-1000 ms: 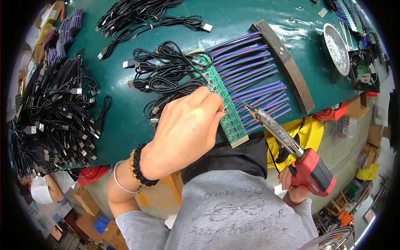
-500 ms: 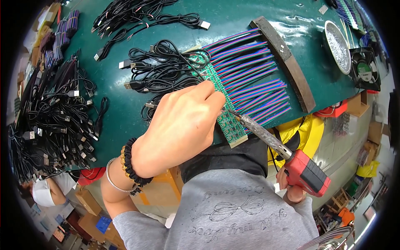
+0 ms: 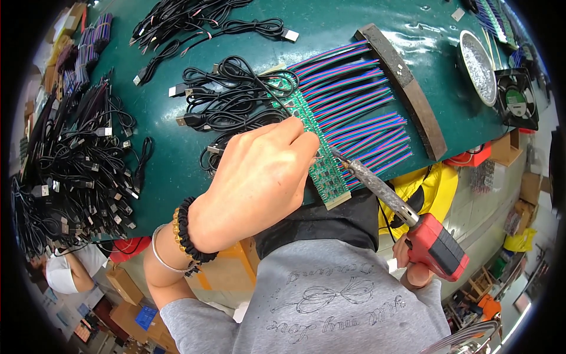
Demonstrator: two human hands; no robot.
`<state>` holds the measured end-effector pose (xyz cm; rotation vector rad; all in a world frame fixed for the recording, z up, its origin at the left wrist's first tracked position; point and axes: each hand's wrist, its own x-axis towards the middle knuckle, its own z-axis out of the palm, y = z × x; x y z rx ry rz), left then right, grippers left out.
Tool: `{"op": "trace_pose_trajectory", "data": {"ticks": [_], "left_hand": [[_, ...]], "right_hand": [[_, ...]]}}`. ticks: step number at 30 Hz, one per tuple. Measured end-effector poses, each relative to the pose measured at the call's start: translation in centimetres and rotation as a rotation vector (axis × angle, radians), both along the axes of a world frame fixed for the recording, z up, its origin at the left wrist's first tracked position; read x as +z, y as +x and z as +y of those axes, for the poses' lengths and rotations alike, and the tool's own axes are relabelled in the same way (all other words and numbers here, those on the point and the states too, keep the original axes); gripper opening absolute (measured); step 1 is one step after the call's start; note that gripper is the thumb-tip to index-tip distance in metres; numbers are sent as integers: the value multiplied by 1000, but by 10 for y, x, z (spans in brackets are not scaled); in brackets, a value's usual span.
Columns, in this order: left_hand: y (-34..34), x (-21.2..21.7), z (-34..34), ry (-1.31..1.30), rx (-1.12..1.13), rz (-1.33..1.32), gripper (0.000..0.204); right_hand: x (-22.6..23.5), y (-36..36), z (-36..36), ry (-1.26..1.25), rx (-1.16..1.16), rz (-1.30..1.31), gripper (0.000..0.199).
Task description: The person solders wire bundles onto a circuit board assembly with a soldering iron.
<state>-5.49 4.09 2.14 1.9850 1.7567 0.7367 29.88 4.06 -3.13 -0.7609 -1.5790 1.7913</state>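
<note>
My left hand (image 3: pixel 259 168) reaches over the middle of a green circuit board panel (image 3: pixel 331 180), its fingers pinched together near the board's right side. What they grip is hidden. In my right hand (image 3: pixel 407 262) is a red and black soldering iron (image 3: pixel 439 246), its tip close to the board's right edge, just beside my left fingertips. Striped ribbon wires (image 3: pixel 354 88) fan out from that side of the board. Coiled black USB cables (image 3: pixel 227 103) lie along its other side, partly under my left hand.
A dark curved bar (image 3: pixel 407 88) lies across the wire ends. To the right stand a bowl of silvery bits (image 3: pixel 479 68) and a small fan (image 3: pixel 516 100). A large heap of USB cables (image 3: pixel 76 171) covers the left, with more cables (image 3: pixel 177 23) at the back.
The soldering iron has shifted slightly right, its tip moving a little away from my left fingertips. My left hand stays almost in place.
</note>
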Motion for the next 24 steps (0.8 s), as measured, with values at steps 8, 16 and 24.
{"op": "trace_pose_trajectory", "data": {"ticks": [8, 16, 24], "left_hand": [[0, 1, 0, -2, 4, -3, 12], [0, 0, 0, -6, 6, 7, 11], [0, -1, 0, -4, 2, 12, 11]], "right_hand": [[-7, -2, 5, 63, 69, 85, 12], [5, 4, -3, 86, 22, -213, 12], [10, -8, -1, 1, -2, -100, 16]]}}
